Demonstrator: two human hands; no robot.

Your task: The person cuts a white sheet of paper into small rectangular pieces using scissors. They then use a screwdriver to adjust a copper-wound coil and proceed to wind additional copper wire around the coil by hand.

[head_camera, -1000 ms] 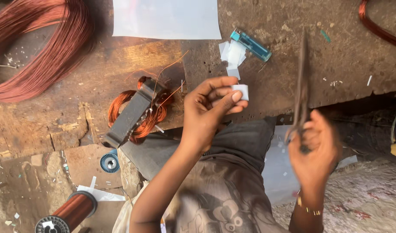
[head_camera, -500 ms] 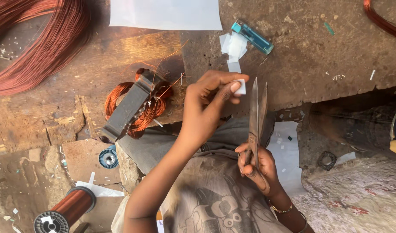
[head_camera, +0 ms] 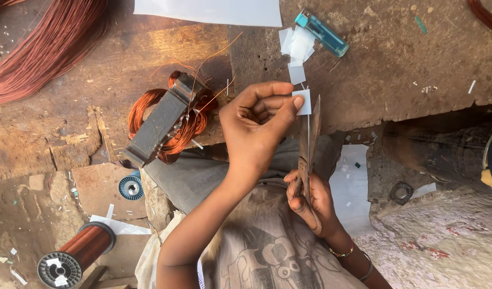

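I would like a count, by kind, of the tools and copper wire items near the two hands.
Scissors: 1
Lighter: 1
Copper wire spool: 1
Wound metal core: 1
Loose copper wire bundle: 1
Total: 5

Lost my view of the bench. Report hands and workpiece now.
Left hand pinching small white paper piece at fingertips. Right hand gripping scissors, blades upright beside the paper. Nothing between blades and paper; wound copper coil off to the side.
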